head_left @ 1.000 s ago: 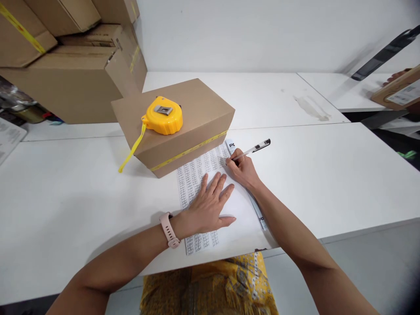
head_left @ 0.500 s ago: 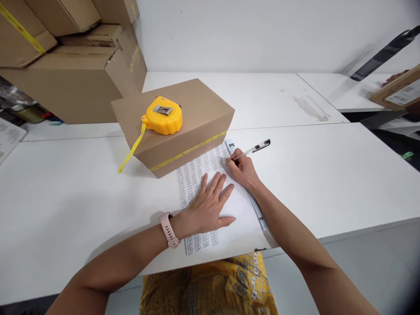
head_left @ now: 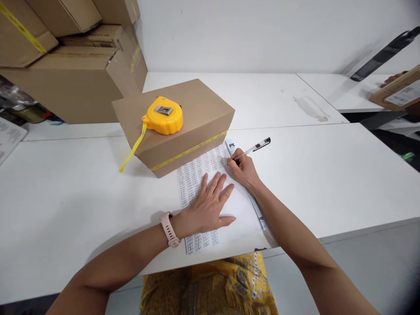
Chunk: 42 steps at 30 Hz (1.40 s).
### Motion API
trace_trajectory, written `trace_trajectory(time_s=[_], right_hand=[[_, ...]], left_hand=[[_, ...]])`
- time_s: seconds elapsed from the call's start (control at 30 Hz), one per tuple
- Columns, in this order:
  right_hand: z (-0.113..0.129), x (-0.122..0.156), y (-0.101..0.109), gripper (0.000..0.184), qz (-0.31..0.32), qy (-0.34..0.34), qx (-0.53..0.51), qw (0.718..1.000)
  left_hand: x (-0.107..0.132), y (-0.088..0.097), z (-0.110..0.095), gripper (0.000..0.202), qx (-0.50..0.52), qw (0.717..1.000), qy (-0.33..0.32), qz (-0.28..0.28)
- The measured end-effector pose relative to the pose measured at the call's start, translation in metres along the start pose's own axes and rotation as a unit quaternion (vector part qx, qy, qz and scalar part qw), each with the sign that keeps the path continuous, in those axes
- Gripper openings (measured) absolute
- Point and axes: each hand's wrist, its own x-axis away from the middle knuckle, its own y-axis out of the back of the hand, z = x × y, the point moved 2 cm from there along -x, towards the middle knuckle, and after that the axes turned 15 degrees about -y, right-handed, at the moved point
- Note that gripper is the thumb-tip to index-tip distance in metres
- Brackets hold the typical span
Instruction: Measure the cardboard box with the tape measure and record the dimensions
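Observation:
A sheet of paper (head_left: 239,210) lies near the table's front edge, with columns of small handwriting down its left side and along its top. My left hand (head_left: 211,203) rests flat on it, fingers spread. My right hand (head_left: 244,169) grips a clear pen with a black cap end (head_left: 256,147), its tip at the upper right of the sheet. Under the paper's right side shows a light blue printed strip (head_left: 231,146). Just beyond the sheet is a closed cardboard box (head_left: 203,103) with yellow tape, and a yellow tape measure (head_left: 164,116) sits on top of it.
Several cardboard boxes (head_left: 82,83) are stacked at the back left against the wall. A dark bottle (head_left: 382,54) stands at the right rear. Near it, at the right edge, a person's hand holds a labelled brown package (head_left: 398,89). The white table (head_left: 328,166) has a grey smudge at the back.
The pen tip and my right hand have shifted very slightly to the right. My left hand, the box and the tape measure stay as they were.

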Motion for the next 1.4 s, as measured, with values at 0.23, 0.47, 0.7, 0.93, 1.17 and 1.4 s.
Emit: trace_trajectory(time_s=[0.23, 0.47, 0.7, 0.93, 1.17, 1.4], right_hand=[[0.002, 0.0, 0.0, 0.018, -0.004, 0.0, 0.003, 1.0], [0.0, 0.001, -0.001, 0.017, -0.006, 0.0, -0.008, 1.0], [-0.004, -0.002, 0.01, 0.02, -0.097, 0.017, -0.06, 0.993], [-0.019, -0.016, 0.042, 0.027, -0.109, 0.107, 0.199, 0.968], [-0.023, -0.019, 0.042, 0.061, -0.076, 0.08, 0.368, 0.923], [-0.028, -0.023, 0.043, 0.06, -0.153, 0.046, 0.268, 0.95]], left_hand=[[0.0, -0.001, 0.0, 0.091, -0.006, 1.0, 0.003, 0.0], [0.001, -0.001, 0.001, 0.091, 0.0, 1.0, 0.004, 0.004], [0.0, 0.001, 0.0, 0.09, 0.008, 1.0, 0.003, 0.008], [0.002, -0.002, 0.002, 0.09, 0.01, 1.0, 0.001, -0.009], [0.008, 0.024, 0.004, 0.031, -0.064, 0.967, 0.011, -0.248], [0.039, 0.135, 0.046, 0.039, -0.181, 0.839, 0.224, -0.462]])
